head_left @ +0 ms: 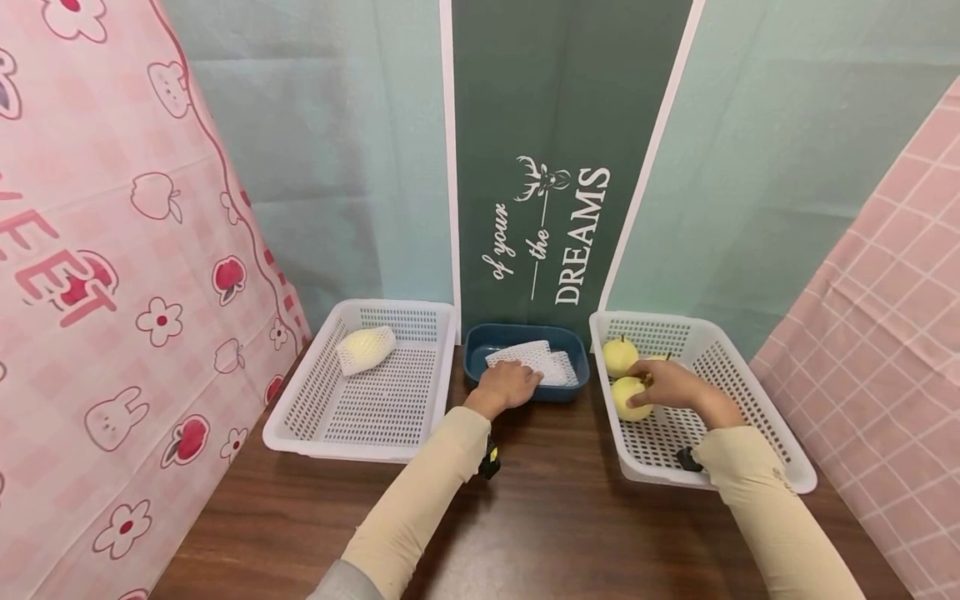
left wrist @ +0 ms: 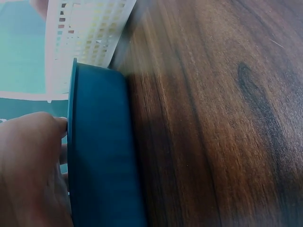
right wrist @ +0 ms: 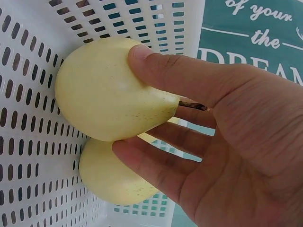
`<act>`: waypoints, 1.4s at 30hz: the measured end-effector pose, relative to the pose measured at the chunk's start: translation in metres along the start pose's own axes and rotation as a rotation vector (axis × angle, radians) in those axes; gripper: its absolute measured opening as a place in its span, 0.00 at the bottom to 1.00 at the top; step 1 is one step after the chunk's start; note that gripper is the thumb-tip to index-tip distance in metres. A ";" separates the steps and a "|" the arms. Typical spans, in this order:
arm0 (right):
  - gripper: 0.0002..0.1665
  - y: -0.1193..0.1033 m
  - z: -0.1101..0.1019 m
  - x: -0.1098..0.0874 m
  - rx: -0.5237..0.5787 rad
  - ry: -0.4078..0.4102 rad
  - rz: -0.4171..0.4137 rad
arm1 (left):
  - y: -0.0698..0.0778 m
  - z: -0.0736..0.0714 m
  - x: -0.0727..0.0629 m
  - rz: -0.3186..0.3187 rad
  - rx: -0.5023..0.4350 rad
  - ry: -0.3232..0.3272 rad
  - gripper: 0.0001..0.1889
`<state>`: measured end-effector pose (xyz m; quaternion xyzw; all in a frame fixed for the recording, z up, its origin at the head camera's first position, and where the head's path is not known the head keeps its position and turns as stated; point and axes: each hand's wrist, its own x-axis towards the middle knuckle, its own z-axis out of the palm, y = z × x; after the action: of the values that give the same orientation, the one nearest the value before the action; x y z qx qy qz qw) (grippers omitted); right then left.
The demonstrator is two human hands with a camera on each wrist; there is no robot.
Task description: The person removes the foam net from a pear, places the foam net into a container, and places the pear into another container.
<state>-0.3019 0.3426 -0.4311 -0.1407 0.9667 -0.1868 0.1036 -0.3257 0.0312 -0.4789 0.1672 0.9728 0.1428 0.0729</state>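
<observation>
My right hand (head_left: 667, 385) reaches into the right white basket, thumb and fingers around a pale yellow pear (right wrist: 109, 90) whose brown stem points toward the palm. Below it in the right wrist view lies a second pear (right wrist: 116, 172); the head view shows another pear (head_left: 620, 357) near the basket's left wall. Over the near rim of a small blue tray (head_left: 480, 333), my left hand (head_left: 510, 385) dips its fingers onto white foam net sleeves (head_left: 525, 354). The tray wall hides those fingertips in the left wrist view, so I cannot tell whether they grip a sleeve.
On the left stands a white basket (head_left: 300, 417) holding one pear in a net sleeve (head_left: 366, 348). The right white basket (head_left: 772, 425) stands beyond the blue tray. All rest on a brown wooden table (head_left: 555, 500), with cloth hung behind and at both sides.
</observation>
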 end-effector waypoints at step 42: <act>0.27 -0.041 -0.020 -0.027 0.020 0.198 -0.135 | 0.005 -0.031 -0.013 0.090 -0.048 0.186 0.20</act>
<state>-0.2719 0.3214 -0.3934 -0.1852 0.9587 -0.2159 -0.0040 -0.3182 0.0231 -0.4468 0.1948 0.9632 0.1842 -0.0202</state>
